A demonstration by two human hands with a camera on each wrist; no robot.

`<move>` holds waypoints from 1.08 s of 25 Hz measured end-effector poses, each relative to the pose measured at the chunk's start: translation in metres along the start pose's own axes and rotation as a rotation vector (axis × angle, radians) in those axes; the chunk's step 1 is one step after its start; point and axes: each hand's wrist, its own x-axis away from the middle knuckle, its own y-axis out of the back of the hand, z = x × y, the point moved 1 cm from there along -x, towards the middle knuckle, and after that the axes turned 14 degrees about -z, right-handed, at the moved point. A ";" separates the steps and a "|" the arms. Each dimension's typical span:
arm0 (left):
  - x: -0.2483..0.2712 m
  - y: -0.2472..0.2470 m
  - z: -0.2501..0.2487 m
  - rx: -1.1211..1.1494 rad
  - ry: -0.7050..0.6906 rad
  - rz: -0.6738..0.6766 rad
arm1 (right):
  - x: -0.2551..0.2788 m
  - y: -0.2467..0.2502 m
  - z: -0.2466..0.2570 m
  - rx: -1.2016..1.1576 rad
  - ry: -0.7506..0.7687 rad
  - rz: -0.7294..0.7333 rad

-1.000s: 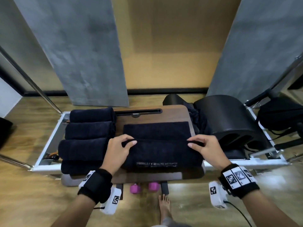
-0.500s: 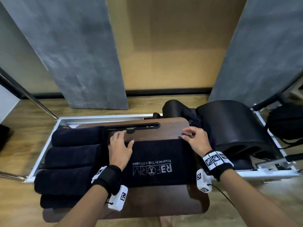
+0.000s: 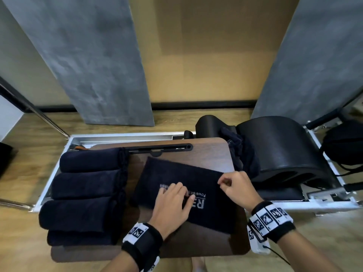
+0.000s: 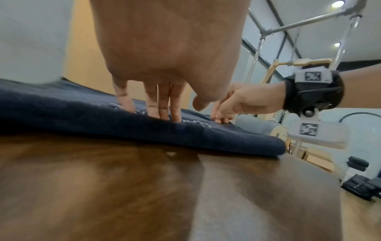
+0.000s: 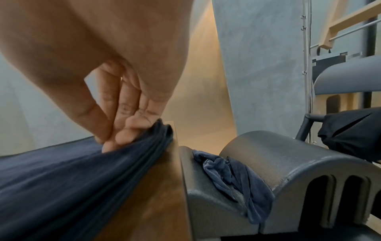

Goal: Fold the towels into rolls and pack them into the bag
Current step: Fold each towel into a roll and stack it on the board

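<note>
The towel (image 3: 176, 185) is matt, fuzzy dark-blue cloth on a smooth, faintly glossy wood-grain board (image 3: 212, 152).

Right hand (image 5: 115, 91) pinching the layered edge of a folded navy towel (image 5: 62, 187) on a wooden board (image 5: 156, 203); beside it, a crumpled navy cloth (image 5: 233, 181) wedged against a grey padded barrel (image 5: 274, 156).
</note>
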 end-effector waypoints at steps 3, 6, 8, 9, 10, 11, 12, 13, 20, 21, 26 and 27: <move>0.002 0.005 0.009 -0.066 -0.007 0.002 | 0.045 -0.007 0.011 -0.004 0.062 0.117; 0.018 0.005 0.017 -0.076 -0.004 0.121 | 0.090 -0.025 0.025 -0.181 0.113 0.212; 0.040 0.007 0.018 -0.062 -0.061 0.169 | 0.113 -0.035 0.031 -0.231 0.153 0.162; 0.053 0.008 0.018 -0.049 -0.094 0.180 | 0.123 -0.038 0.032 -0.230 0.177 0.134; 0.066 0.009 0.018 -0.035 -0.120 0.186 | 0.131 -0.041 0.033 -0.209 0.203 0.112; 0.079 0.010 0.019 -0.025 -0.139 0.187 | 0.140 -0.043 0.033 -0.180 0.227 0.093; 0.091 0.011 0.020 -0.012 -0.149 0.184 | 0.148 -0.046 0.033 -0.157 0.243 0.079; 0.102 0.012 0.020 0.005 -0.153 0.180 | 0.157 -0.048 0.033 -0.145 0.250 0.071; 0.161 0.021 0.021 0.027 -0.263 0.062 | 0.200 -0.054 0.029 -0.040 0.289 0.011; 0.166 0.022 0.022 0.031 -0.252 0.010 | 0.203 -0.055 0.028 -0.023 0.302 0.020; 0.158 0.030 0.022 0.192 -0.208 -0.194 | 0.206 -0.057 0.029 0.092 0.368 0.008; 0.153 0.033 0.023 0.204 -0.185 -0.191 | 0.206 -0.058 0.030 0.115 0.379 0.004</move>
